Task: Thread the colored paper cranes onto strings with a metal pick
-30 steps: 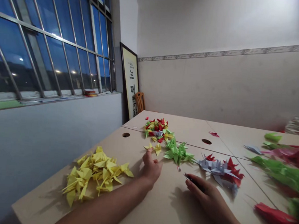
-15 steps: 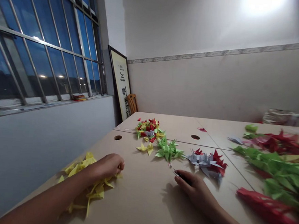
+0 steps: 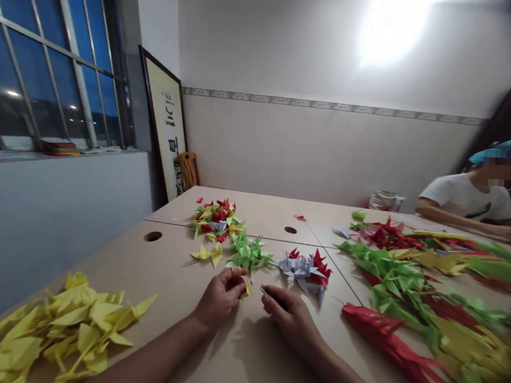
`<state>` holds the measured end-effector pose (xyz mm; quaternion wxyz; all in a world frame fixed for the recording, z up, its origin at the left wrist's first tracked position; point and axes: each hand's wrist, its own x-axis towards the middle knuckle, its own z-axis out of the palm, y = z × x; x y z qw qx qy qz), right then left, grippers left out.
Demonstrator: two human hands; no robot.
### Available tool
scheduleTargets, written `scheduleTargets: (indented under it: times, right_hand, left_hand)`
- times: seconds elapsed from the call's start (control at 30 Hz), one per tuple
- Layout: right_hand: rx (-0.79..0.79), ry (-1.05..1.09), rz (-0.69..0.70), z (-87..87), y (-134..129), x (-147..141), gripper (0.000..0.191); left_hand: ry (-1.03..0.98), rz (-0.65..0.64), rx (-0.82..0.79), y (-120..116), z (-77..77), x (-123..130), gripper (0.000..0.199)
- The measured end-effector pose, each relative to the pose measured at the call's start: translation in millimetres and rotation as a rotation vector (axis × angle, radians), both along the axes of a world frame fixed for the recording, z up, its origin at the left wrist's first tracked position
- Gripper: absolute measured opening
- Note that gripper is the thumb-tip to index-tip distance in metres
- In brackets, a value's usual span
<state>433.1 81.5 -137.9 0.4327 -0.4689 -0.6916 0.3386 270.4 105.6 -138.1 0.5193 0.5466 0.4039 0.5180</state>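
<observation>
My left hand (image 3: 220,299) is closed in a pinch in front of the green paper cranes (image 3: 251,251). A small yellow folded paper crane (image 3: 247,290) shows at its fingertips, mostly hidden by the fingers. Just to the right, my right hand (image 3: 293,318) is closed around a slim dark tool with a metal tip (image 3: 264,288); its exact kind is hard to make out. The two hands are close together but apart. A heap of yellow paper cranes (image 3: 82,319) lies left of my left forearm. Grey-white paper cranes (image 3: 300,269) and red ones (image 3: 322,269) lie beyond my right hand.
A mixed pile of cranes (image 3: 219,215) lies farther back, with yellow cranes (image 3: 208,253) before it. Green strings of cranes (image 3: 390,271) and a red bundle (image 3: 397,347) cover the right side. A person in a white shirt (image 3: 467,197) sits at the far right.
My left hand has moved right from the yellow heap, bringing a yellow paper crane close to my right hand. The view has turned right, and a seated person has come into sight.
</observation>
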Motion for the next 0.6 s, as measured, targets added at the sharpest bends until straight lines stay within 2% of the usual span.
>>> scheduleTargets:
  times: [0.2,0.6]
  right_hand:
    - [0.057,-0.161,0.019,4.0,-0.6,-4.7,0.026]
    - [0.068,-0.245,0.022,9.6,-4.6,-5.3,0.025]
  left_hand:
    - [-0.047,-0.055,-0.047,2.0,3.7,-8.7,0.022]
    - [-0.013,-0.118,-0.031,1.6,2.1,-6.7,0.025]
